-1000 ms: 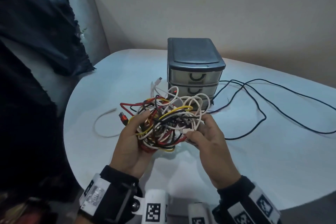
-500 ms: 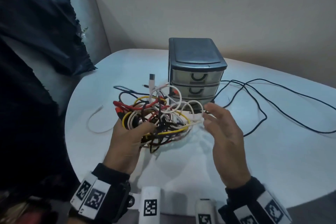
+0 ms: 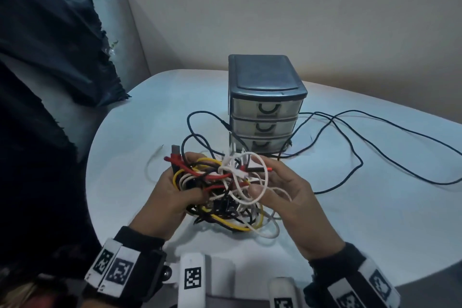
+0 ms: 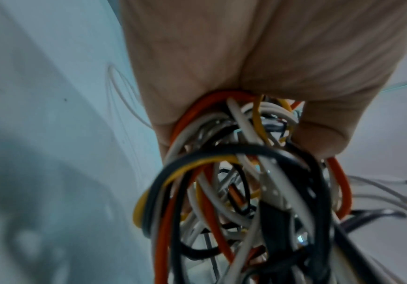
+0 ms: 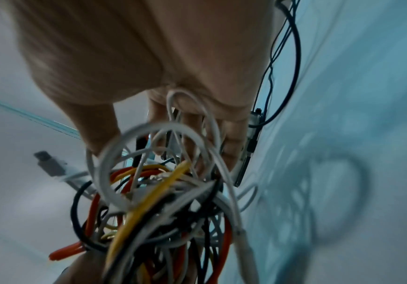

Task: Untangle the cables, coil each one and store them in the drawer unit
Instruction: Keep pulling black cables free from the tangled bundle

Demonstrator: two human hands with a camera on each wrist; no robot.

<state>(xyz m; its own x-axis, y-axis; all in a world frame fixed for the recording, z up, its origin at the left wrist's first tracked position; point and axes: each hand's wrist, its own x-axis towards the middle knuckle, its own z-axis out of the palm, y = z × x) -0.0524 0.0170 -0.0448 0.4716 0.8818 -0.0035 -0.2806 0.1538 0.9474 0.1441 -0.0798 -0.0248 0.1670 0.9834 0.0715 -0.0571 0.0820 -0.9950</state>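
Observation:
A tangle of red, yellow, white and black cables (image 3: 225, 192) is held above the white table (image 3: 362, 220), in front of the grey drawer unit (image 3: 265, 107), whose three drawers are shut. My left hand (image 3: 191, 175) grips the tangle's left side, thumb below and fingers curled over the top. My right hand (image 3: 262, 179) holds the right side, with a white cable loop (image 3: 265, 177) caught between thumb and fingers. In the wrist views the tangle (image 4: 234, 192) fills my left hand (image 4: 241, 124), and white loops (image 5: 149, 153) wrap my right hand (image 5: 154, 138).
A long black cable (image 3: 375, 137) sprawls over the table right of the drawer unit, and loops round its left side. A thin white cable (image 3: 150, 165) lies left of my hands. A grey chair with dark cloth (image 3: 50, 45) stands at the table's left edge.
My right hand, open and apart from the tangle half a second ago, has closed back onto its white loops. The tangle has come nearer and lower. A black loop now shows left of the drawers.

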